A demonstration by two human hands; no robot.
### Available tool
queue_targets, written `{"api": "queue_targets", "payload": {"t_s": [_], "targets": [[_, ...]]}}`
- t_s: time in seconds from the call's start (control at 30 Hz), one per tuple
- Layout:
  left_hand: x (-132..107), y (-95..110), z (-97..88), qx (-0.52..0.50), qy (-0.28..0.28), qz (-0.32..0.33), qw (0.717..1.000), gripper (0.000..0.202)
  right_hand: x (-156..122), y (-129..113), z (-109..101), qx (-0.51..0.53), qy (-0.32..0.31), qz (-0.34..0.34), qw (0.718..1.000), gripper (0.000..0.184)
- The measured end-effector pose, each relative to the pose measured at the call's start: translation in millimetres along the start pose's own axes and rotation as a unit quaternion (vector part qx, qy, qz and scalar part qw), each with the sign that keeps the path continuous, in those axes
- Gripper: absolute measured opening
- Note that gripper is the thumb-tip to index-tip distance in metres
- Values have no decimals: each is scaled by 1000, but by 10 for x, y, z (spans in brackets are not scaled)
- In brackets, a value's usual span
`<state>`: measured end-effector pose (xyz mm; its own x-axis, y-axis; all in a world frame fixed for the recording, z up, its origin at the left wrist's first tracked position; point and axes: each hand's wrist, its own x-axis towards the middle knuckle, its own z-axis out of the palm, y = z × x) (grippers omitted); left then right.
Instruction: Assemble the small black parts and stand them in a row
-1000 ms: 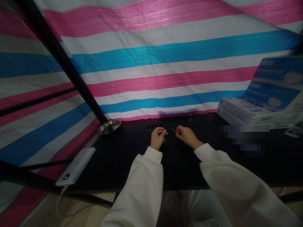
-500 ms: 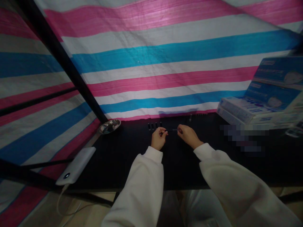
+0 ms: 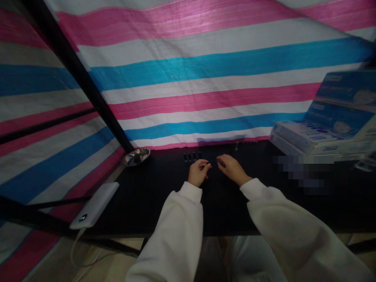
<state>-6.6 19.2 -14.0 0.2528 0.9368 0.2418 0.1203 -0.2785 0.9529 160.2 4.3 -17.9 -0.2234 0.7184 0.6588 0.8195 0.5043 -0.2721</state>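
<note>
Above the black table (image 3: pixel 164 203), my left hand (image 3: pixel 199 172) is closed in a pinch, with a small dark piece (image 3: pixel 208 162) at its fingertips. Facing it across a narrow gap, my right hand (image 3: pixel 231 168) pinches another small dark piece (image 3: pixel 218 160). The fingers cover most of both pieces, so their kind cannot be made out. Just behind my left hand, several short black cylinders (image 3: pixel 189 157) are lined up in a row. Farther back stands a small clear piece (image 3: pixel 236 146), with a row of tiny clear pieces (image 3: pixel 250 142) beside it.
A shiny metal bowl (image 3: pixel 136 157) sits at the table's back left corner. Along the left edge lies a white power bank (image 3: pixel 95 205) with a cable. Blue and white boxes (image 3: pixel 311 137) are stacked at the right. Striped sheeting (image 3: pixel 188 98) hangs behind, beside a black frame post (image 3: pixel 73 70).
The thin dark stick that spanned both hands no longer shows between them; a gap is there now. My right hand has shifted slightly left, and my left hand slightly right.
</note>
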Motion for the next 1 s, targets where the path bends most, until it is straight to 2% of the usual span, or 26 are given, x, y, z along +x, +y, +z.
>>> {"api": "queue_targets", "payload": {"t_s": [0.4, 0.7, 1.0], "targets": [[-25, 46, 19, -8, 14, 12, 1000, 29, -20, -66, 9, -1, 7, -10, 1000, 26], [-43, 50, 39, -20, 27, 10, 999, 30, -21, -100, 2, 11, -17, 6, 1000, 29], [-52, 83, 54, -30, 21, 4, 999, 31, -18, -118, 29, 7, -2, -2, 1000, 29]]}}
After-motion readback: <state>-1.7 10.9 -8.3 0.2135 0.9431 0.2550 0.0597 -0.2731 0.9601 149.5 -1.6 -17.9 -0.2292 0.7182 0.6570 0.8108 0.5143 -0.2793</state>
